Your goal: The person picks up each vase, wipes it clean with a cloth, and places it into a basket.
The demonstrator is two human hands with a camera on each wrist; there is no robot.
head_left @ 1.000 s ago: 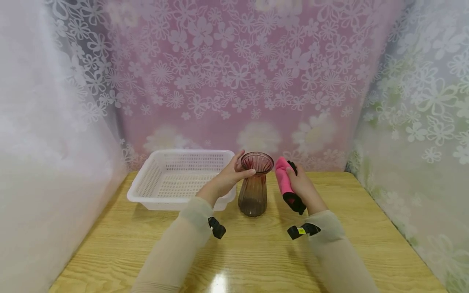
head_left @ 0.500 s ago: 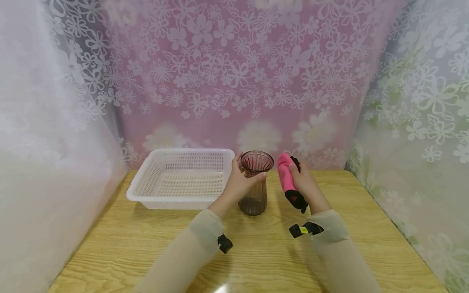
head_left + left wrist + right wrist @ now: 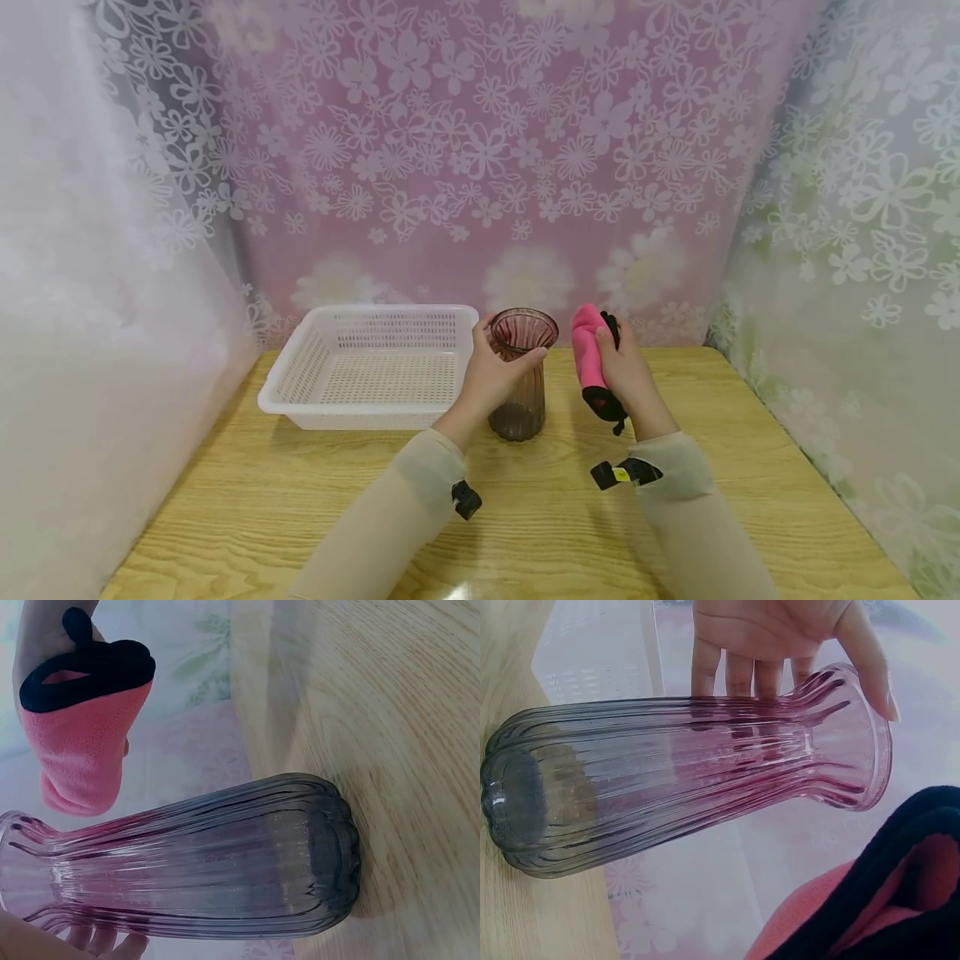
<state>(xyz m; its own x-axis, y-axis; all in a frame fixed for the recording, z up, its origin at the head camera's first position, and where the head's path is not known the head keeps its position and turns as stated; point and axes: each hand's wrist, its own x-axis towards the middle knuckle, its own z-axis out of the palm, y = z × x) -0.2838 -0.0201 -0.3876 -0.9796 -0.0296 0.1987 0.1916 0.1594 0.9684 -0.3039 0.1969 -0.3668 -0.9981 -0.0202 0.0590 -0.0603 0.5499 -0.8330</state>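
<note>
A ribbed glass vase (image 3: 517,412), reddish at the flared neck and smoky grey toward the base, stands upright on the wooden table. My left hand (image 3: 489,377) holds it near the neck, thumb in front. In the right wrist view, the other left-hand fingers (image 3: 739,671) pass behind the glass. To the right of the vase, my right hand (image 3: 632,375) grips a bundled pink fleece cloth piece with black trim (image 3: 587,346). Its black-edged opening and a small black knob show in the left wrist view, where the pink fleece (image 3: 82,750) hangs apart from the vase.
A white perforated plastic basket (image 3: 322,410) sits left of the vase, close to my left hand. Flowered curtains (image 3: 480,150) enclose the back and both sides of the wooden table (image 3: 540,525).
My left hand has shifted rightward and its thumb has come further across the front of the vase neck. The right hand has lifted the pink fleece piece slightly; the vase stays put.
</note>
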